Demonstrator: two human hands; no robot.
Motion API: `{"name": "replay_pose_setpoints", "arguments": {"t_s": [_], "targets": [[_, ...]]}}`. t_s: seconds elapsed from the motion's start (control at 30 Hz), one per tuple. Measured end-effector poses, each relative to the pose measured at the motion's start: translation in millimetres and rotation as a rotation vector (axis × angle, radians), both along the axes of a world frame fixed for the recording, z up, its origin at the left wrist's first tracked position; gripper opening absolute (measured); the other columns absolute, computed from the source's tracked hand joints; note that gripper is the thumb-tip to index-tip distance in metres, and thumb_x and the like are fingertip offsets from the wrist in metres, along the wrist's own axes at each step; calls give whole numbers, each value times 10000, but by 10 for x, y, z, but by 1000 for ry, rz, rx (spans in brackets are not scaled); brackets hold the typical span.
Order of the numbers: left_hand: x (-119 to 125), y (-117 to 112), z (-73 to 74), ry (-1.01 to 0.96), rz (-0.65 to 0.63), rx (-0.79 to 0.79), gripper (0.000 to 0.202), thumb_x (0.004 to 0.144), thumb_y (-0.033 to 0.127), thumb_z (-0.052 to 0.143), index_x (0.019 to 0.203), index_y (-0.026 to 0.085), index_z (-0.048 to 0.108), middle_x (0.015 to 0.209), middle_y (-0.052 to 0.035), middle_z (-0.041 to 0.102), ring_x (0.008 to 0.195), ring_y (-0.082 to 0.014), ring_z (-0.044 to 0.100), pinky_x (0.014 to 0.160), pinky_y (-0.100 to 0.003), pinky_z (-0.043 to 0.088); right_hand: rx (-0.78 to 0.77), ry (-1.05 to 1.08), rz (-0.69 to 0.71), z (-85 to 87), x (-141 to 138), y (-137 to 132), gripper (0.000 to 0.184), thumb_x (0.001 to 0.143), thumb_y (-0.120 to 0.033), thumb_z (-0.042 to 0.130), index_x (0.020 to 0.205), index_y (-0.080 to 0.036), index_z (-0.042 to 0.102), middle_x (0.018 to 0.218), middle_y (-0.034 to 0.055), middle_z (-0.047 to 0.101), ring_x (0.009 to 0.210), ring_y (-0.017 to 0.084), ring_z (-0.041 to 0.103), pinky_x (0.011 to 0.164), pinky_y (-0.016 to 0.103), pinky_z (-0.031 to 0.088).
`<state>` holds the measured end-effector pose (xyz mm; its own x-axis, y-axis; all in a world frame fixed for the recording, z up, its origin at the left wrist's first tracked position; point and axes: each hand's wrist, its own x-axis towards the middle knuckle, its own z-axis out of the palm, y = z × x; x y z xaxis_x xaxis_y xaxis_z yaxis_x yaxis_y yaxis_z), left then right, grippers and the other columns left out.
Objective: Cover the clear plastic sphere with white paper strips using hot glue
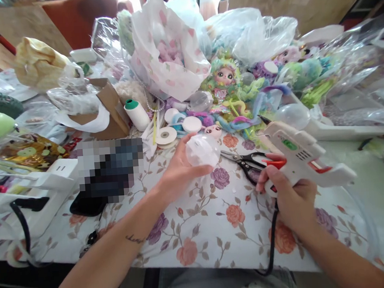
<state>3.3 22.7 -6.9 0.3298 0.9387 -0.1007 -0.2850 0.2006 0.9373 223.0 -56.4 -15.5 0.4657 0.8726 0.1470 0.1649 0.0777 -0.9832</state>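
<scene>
My left hand [180,164] is closed around a clear, rounded plastic ball [203,152] with something whitish inside, held above the flowered tablecloth. In my right hand [289,192] is a white hot glue gun [298,154] with a red trigger, its dark nozzle tilted up to the left. A black cord [273,239] hangs from the glue gun's handle down over the table's front edge. Black-handled scissors [245,160] lie between my hands, partly behind the glue gun and my right fingers. Just beyond the ball is a small doll face [212,130].
Behind are a ribbon spool [166,136], a thread cone [138,115], a cardboard box [110,110] and a boxlike pile of plastic bags [168,44]. A green-haired doll [224,77] stands among colourful yarn. On the left are a blurred phone [91,203] and a power strip [62,175].
</scene>
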Motion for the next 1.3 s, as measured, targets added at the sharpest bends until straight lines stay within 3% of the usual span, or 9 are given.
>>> {"name": "replay_pose_setpoints", "arguments": {"t_s": [0.2, 0.33, 0.47, 0.63, 0.73, 0.87, 1.03, 1.2, 1.3], "targets": [[119, -201, 42, 60, -197, -113, 928, 643, 196, 846, 1423, 336, 364, 1106, -36, 670, 917, -201, 675, 804, -346, 558, 35, -112, -33, 106, -220, 261, 322, 729, -404, 808, 967, -234, 673, 613, -59, 613, 537, 144, 552, 566, 314, 475], [126, -233, 32, -12, -280, -104, 875, 664, 222, 836, 1405, 345, 389, 1179, -47, 644, 939, -196, 673, 790, -320, 557, 55, -105, -9, 140, -345, 357, 363, 646, -405, 836, 907, -232, 653, 676, -44, 624, 615, 152, 568, 626, 324, 503], [116, -217, -15, 7, -350, -48, 766, 689, 233, 837, 1351, 339, 466, 1145, -31, 639, 952, -183, 658, 777, -285, 546, 25, -52, 37, 102, -327, 290, 377, 605, -390, 848, 876, -234, 637, 660, -55, 582, 613, 145, 542, 603, 308, 494], [103, -210, -29, 99, -429, 4, 757, 699, 224, 846, 1338, 348, 460, 1104, -21, 643, 918, -174, 658, 732, -269, 548, -25, -82, 66, 15, -217, 219, 507, 585, -431, 879, 1000, -240, 658, 681, -51, 586, 635, 159, 541, 613, 322, 493], [100, -226, -26, 179, -424, 73, 770, 702, 231, 844, 1347, 343, 438, 1111, -30, 640, 942, -190, 657, 735, -281, 555, -21, -114, 83, -7, -193, 221, 505, 586, -452, 881, 990, -237, 667, 718, -36, 605, 699, 178, 567, 700, 355, 511], [97, -244, -7, 283, -390, 151, 800, 689, 257, 851, 1364, 342, 431, 1158, -49, 649, 975, -229, 666, 744, -324, 581, -36, -117, 113, -5, -191, 207, 485, 599, -456, 877, 977, -240, 663, 749, -22, 627, 725, 189, 581, 705, 357, 519], [93, -230, 25, 295, -393, 196, 772, 687, 261, 849, 1365, 338, 488, 1329, -62, 610, 1090, -269, 658, 823, -371, 598, -35, -130, 116, -7, -187, 200, 488, 605, -468, 875, 989, -260, 655, 728, -29, 604, 703, 188, 556, 676, 352, 512], [104, -224, 22, 293, -363, 220, 752, 682, 299, 857, 1358, 334, 529, 1301, -57, 655, 1107, -291, 665, 848, -403, 600, -45, -104, 146, -23, -187, 203, 426, 621, -473, 868, 916, -260, 646, 669, -37, 588, 646, 179, 541, 619, 341, 500], [103, -222, 10, 286, -363, 207, 761, 671, 321, 868, 1359, 337, 541, 1285, -51, 673, 1094, -290, 676, 853, -408, 601, -29, -118, 129, -36, -182, 195, 457, 614, -468, 877, 956, -260, 657, 746, -24, 621, 729, 193, 579, 709, 365, 518]]}}
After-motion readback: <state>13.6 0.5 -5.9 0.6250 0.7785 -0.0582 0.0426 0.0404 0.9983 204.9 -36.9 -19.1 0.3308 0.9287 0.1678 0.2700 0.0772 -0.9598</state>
